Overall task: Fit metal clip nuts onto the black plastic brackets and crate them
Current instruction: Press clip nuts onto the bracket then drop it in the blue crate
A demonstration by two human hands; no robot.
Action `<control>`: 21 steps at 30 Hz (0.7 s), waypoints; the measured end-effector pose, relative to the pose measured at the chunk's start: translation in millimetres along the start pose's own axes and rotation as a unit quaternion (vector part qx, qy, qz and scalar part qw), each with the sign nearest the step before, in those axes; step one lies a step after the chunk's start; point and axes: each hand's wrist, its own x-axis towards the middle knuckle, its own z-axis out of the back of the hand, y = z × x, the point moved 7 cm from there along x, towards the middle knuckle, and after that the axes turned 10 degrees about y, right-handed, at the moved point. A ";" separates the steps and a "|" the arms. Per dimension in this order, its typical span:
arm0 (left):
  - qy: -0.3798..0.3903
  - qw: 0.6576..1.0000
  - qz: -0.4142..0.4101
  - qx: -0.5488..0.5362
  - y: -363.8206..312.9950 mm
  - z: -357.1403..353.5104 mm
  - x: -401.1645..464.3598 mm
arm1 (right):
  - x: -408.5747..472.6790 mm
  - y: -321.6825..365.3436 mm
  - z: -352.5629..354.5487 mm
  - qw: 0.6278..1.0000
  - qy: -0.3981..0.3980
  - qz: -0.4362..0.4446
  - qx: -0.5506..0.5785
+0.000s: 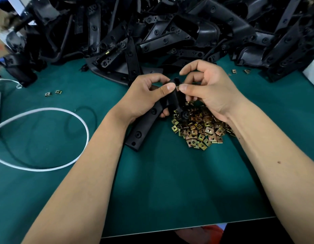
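My left hand (145, 95) grips a long black plastic bracket (144, 128) near its upper end; the bracket's lower end points down-left over the green mat. My right hand (207, 90) pinches a small brass-coloured clip nut (177, 88) between thumb and forefinger, right at the bracket's top edge beside my left thumb. Most of the nut is hidden by the fingertips. A heap of loose clip nuts (200, 131) lies on the mat just under my right hand.
A big pile of black brackets (170, 32) fills the back of the green mat (170, 182). A white cable (64, 138) loops at the left. Stray clip nuts lie at the left (53, 93) and at the far right (240, 71).
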 end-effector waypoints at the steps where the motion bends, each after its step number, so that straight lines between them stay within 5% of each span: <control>1: -0.004 1.000 -0.003 -0.006 -0.9 0.3 0.5 | 0.6 1.1 1.0 1.000 -0.004 0.004 -0.005; 4: -0.036 0.997 -0.012 -0.062 -0.9 9.5 0.5 | -0.2 3.5 13.8 0.997 -0.046 0.013 -0.052; 6: -0.065 0.991 -0.005 -0.119 2.3 19.7 -1.9 | -1.2 5.5 26.5 0.979 -0.071 0.007 -0.191; 10: -0.080 0.966 0.008 -0.244 11.3 26.5 -3.0 | -3.3 -1.6 28.9 0.923 0.015 -0.056 -0.381; 14: -0.079 0.944 0.018 -0.321 16.2 26.8 -2.0 | -1.8 -0.6 11.1 0.896 0.063 -0.044 -0.436; 21: -0.050 0.964 0.001 -0.260 13.1 22.0 -4.6 | 2.5 -6.0 6.7 0.908 0.023 -0.046 -0.416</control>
